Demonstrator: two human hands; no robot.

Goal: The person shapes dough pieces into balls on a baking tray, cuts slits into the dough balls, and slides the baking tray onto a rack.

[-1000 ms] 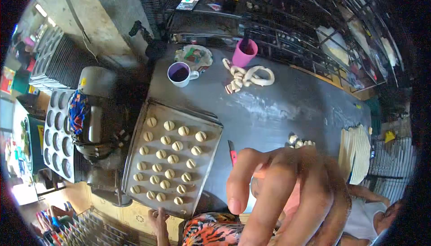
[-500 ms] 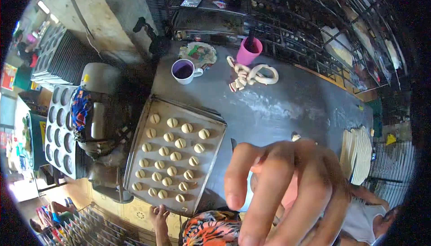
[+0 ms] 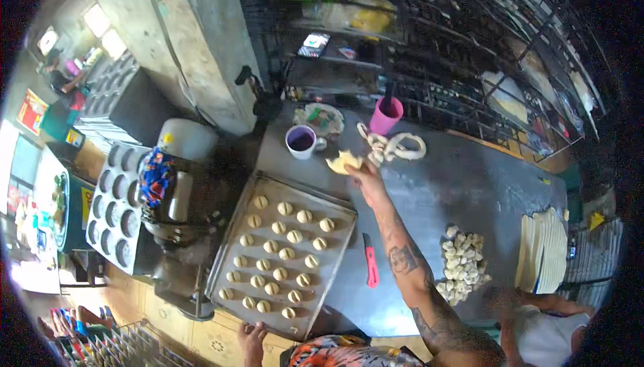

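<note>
My right hand (image 3: 364,178), on a tattooed forearm stretched over the dark table, pinches a torn piece of bread (image 3: 344,162). It is beside the white mug (image 3: 300,142) with dark liquid and the twisted dough strands (image 3: 400,146). My left hand (image 3: 251,335) is at the lower edge of the metal tray (image 3: 302,325), its fingers apart and nothing visible in them. Several small round dough pieces (image 3: 287,254), each with a line across its top, lie in rows on that tray. A pink-handled knife (image 3: 371,266) rests right of the tray.
Cut dough pieces (image 3: 463,263) are heaped on the table, left of long dough strips (image 3: 542,252). A pink cup (image 3: 386,115) and plate (image 3: 319,119) stand at the back. A machine (image 3: 184,196) is left of the tray. A person in white (image 3: 547,333) is at the lower right.
My right hand has moved from close before the camera out over the table, where the bread is now visible. The view has shifted, uncovering the knife and more of the dough heap.
</note>
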